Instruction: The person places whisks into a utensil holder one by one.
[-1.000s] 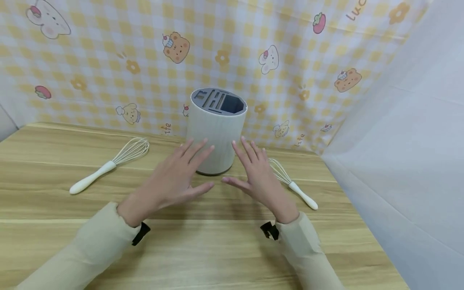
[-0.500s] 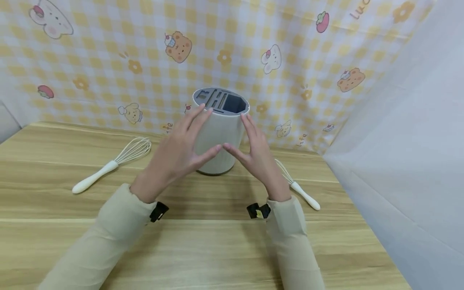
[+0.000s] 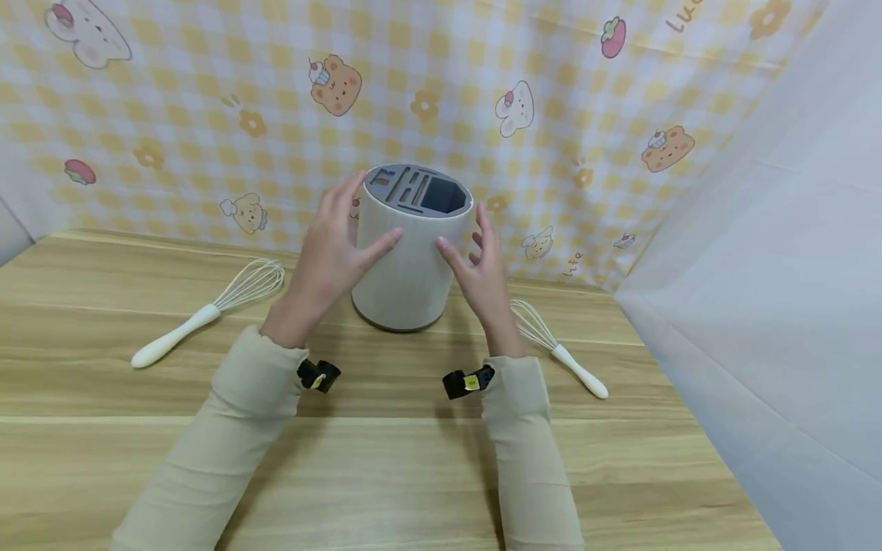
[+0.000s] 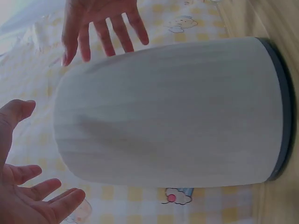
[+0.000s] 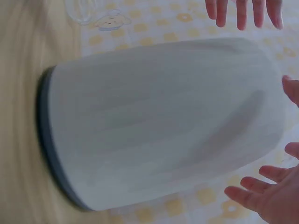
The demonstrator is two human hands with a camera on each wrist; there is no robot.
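Note:
A pale, round knife block [image 3: 406, 275] with a grey slotted top stands upright on the wooden table. My left hand [image 3: 327, 249] is at its upper left side, thumb in front and fingers reaching along the far side. On the opposite side is my right hand [image 3: 488, 283], its fingers spread and loosely bent. In the left wrist view, a gap shows between my left hand [image 4: 32, 196] and the knife block [image 4: 173, 116]. The right wrist view likewise has my right hand [image 5: 275, 198] apart from the block. Neither hand grips anything.
One white whisk [image 3: 175, 335] lies on the table [image 3: 386, 474] to the left. Another whisk [image 3: 577, 370] lies to the right, close to my right wrist. A yellow checked cloth [image 3: 441, 76] hangs behind, and a white sheet [image 3: 772, 268] borders the right side.
Both hands have moved up and forward from in front of the knife block to its two sides. The block and the whisks have stayed in place.

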